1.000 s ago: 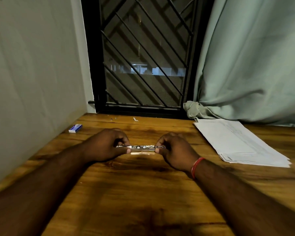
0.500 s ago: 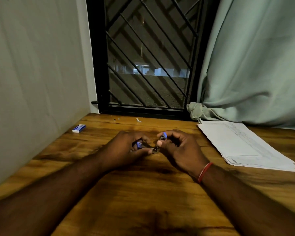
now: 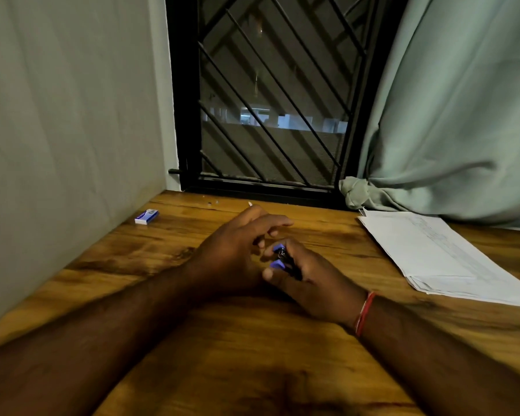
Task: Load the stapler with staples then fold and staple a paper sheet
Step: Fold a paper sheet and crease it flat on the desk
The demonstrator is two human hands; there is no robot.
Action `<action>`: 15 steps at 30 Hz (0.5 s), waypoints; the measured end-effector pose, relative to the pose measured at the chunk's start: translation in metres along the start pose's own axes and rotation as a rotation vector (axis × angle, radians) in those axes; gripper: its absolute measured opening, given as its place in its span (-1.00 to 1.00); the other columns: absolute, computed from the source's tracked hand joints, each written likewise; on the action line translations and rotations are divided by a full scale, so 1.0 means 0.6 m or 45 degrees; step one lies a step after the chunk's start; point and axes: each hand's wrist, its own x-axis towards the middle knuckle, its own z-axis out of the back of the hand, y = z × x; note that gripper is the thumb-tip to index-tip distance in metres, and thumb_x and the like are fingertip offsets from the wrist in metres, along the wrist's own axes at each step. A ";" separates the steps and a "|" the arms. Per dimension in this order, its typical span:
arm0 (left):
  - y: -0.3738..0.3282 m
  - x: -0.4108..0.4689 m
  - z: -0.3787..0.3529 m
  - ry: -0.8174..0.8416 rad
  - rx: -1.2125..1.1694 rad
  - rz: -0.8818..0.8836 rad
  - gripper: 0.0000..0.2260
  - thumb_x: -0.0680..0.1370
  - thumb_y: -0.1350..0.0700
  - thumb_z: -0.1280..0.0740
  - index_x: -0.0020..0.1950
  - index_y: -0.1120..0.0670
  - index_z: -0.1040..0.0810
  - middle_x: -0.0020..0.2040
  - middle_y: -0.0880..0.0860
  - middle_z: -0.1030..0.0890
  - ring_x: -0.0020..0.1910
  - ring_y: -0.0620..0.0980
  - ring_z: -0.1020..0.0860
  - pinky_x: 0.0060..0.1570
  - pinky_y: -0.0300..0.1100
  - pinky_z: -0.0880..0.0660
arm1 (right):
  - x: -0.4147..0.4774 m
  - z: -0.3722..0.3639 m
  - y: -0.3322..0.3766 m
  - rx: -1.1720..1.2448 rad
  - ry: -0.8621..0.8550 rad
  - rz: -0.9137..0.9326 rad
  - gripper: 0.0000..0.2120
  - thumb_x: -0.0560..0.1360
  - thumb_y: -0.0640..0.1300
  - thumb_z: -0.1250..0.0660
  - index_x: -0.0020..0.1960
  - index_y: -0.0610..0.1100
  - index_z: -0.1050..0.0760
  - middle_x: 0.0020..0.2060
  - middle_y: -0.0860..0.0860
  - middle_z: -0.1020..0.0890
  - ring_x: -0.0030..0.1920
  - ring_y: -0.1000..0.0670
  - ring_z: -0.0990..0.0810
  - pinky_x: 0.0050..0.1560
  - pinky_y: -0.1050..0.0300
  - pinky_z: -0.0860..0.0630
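Mid-table in the head view, I log the right hand (image 3: 315,279) curled round the stapler (image 3: 278,263). Thumb and fingers pinch it, and only blue patches and a dark metal bit show. The left hand (image 3: 234,259) sits just beside the right one, fingers loosely bent and spread, holding nothing that I can see. I cannot tell whether it touches the stapler. The staple box (image 3: 146,216) lies near the wall, well apart from both hands. The paper stack (image 3: 439,256) lies flat at the right of the table (image 3: 252,355), unfolded, with no hand on it. My call: loading is at or near its end, though no staples are visible. Fold and staple are both left to do.
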 end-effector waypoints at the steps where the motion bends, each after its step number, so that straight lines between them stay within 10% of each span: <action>1: 0.001 0.000 0.002 0.041 -0.013 -0.023 -0.18 0.42 0.02 -0.65 0.61 -0.25 -0.38 0.36 -0.23 -0.43 0.23 -0.24 -0.50 0.13 -0.33 -0.59 | 0.000 -0.002 -0.001 -0.089 -0.005 0.022 -0.71 0.66 0.24 -0.39 0.31 0.19 -0.49 0.07 0.13 -0.70 0.02 0.09 -0.70 0.08 -0.13 -0.68; 8: -0.008 -0.004 0.010 0.223 -0.278 0.031 0.18 0.28 -0.15 -0.77 0.73 -0.24 -0.12 0.55 -0.25 -0.44 0.49 -0.31 -0.44 0.38 -0.34 -0.51 | -0.004 -0.002 -0.003 -0.271 -0.111 0.123 -0.60 0.63 0.42 -0.21 0.24 0.15 -0.47 0.02 0.18 -0.67 -0.03 0.15 -0.64 -0.05 0.01 -0.62; 15: -0.015 -0.014 -0.006 0.352 -0.523 0.181 0.10 0.33 0.00 -0.77 0.71 -0.24 -0.19 0.46 -0.23 -0.57 0.42 -0.32 -0.55 0.41 -0.23 -0.54 | -0.005 -0.002 0.001 -0.334 -0.131 0.205 -0.57 0.66 0.39 -0.23 0.28 0.07 -0.45 -0.02 0.13 -0.69 -0.12 0.11 -0.66 -0.15 -0.12 -0.60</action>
